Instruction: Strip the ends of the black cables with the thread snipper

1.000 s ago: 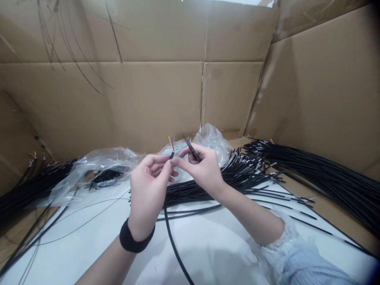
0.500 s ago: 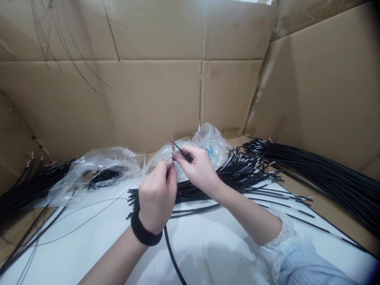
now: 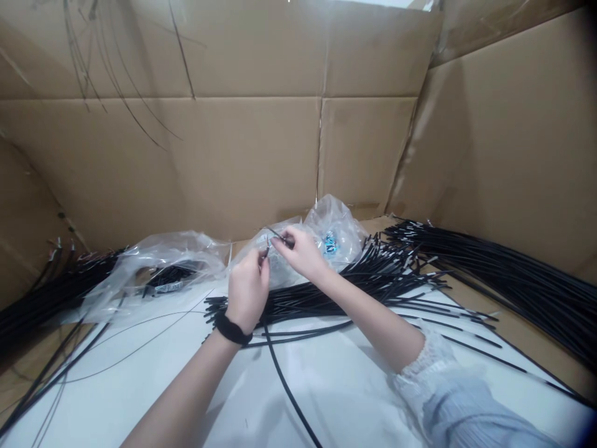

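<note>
My left hand [image 3: 249, 289], a black band at its wrist, is closed on a black cable [image 3: 285, 382]. The cable's tip pokes up from between thumb and fingertips, with a small bit of reddish wire showing, and its length runs down toward the front. Close by on the right, my right hand [image 3: 301, 252] pinches a thin dark pointed tool [image 3: 281, 236], perhaps tweezers; its exact kind is too small to tell. The tool's point leans left, just above the cable end. Both hands are raised over a bundle of cut black cables [image 3: 303, 303].
Another thick cable bundle [image 3: 494, 274] lies along the right side, and one more [image 3: 51, 292] at the left. Clear plastic bags [image 3: 338, 227] stand at the back, against the cardboard wall [image 3: 247, 162]. Thin dark strands [image 3: 121, 81] hang at upper left. White sheeting [image 3: 153, 367] covers the worktop.
The hands have drawn slightly apart at the fingertips, and the left has risen a little. The tool has tilted flatter, and more of the hanging cable shows.
</note>
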Demonstrator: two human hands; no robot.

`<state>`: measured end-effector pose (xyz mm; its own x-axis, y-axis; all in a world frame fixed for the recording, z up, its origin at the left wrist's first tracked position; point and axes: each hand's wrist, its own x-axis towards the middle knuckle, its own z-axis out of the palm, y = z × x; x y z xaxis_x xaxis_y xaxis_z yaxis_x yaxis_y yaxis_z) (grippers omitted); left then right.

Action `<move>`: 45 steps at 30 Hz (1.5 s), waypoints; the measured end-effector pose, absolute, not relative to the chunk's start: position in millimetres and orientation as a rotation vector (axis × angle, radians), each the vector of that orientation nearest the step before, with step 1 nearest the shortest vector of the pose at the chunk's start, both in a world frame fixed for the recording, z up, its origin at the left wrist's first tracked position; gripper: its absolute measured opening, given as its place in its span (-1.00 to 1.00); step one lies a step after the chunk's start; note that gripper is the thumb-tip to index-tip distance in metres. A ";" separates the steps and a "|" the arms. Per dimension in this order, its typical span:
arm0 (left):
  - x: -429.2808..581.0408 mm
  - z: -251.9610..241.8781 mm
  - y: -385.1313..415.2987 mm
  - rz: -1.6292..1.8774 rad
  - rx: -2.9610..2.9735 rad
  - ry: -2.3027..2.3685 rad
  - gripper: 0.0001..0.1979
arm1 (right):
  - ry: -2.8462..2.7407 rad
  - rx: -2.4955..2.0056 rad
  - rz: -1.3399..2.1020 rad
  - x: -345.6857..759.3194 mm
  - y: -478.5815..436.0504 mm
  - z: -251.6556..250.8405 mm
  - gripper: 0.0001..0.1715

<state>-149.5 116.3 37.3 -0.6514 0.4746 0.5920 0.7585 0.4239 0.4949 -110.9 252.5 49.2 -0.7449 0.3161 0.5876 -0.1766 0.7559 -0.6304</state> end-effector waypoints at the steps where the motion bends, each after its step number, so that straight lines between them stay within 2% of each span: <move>1: -155.2 36.2 115.5 -1.131 -1.002 -2.321 -0.80 | -2.230 -0.114 0.880 -110.1 254.2 50.2 -0.62; 4: -171.8 31.1 114.1 -1.238 -0.885 -2.346 -0.77 | -2.330 -0.114 0.761 -108.1 259.1 50.1 -0.51; 12: -184.8 19.8 117.1 -1.312 -0.826 -2.400 -0.74 | -2.557 -0.157 0.478 -117.1 259.8 30.8 -0.59; 23: -172.9 20.0 120.0 -1.224 -0.879 -2.381 -0.78 | -2.523 -0.177 0.652 -124.4 257.3 25.4 -0.56; 32: -175.1 13.2 121.8 -1.281 -0.905 -2.424 -0.80 | -2.542 -0.249 0.689 -128.5 260.3 24.1 -0.53; 40: -170.6 26.9 120.0 -1.585 -0.829 -2.312 -0.78 | -2.185 -0.156 1.078 -124.4 271.8 37.6 -0.37; 45: -159.1 43.8 116.5 -1.853 -0.796 -2.159 -0.72 | -2.160 -0.027 0.964 -114.8 267.3 44.1 -0.46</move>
<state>-159.1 116.5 43.8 -0.8387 0.2735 0.4709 0.5069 0.0759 0.8587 -114.8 267.3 44.1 -0.7131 0.3037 0.6319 -0.2674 0.7153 -0.6456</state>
